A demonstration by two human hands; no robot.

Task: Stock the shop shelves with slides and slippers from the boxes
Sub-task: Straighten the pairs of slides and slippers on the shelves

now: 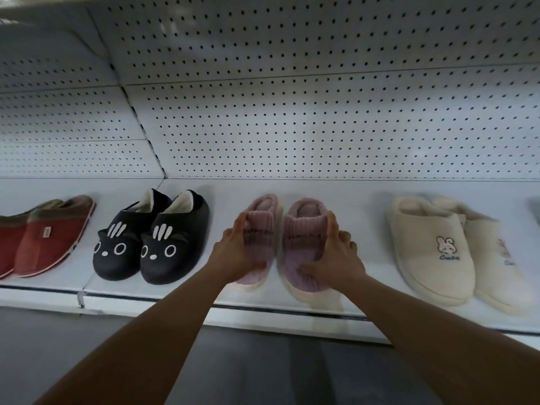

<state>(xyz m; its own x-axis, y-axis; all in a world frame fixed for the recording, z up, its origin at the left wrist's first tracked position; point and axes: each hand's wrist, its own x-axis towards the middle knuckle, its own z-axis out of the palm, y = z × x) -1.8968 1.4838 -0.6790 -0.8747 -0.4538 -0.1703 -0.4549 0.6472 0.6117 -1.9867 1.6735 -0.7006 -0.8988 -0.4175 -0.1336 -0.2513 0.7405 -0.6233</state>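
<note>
Here left hand (238,252) fingers grasping left pink slipper (260,229); right hand (336,258) grasping right pink slipper (304,229).

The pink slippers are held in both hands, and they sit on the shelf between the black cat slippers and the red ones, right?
Not quite. In the head view the pink slippers, held by the left hand and right hand, sit between the black cat slippers and the cream bunny slippers. The red slippers are farther left, beyond the cat pair.

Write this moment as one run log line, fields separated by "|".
step: placing pink slippers on shelf | left hand: grips left slipper | right hand: grips right slipper | neighbours: black cat slippers, cream slippers
</note>
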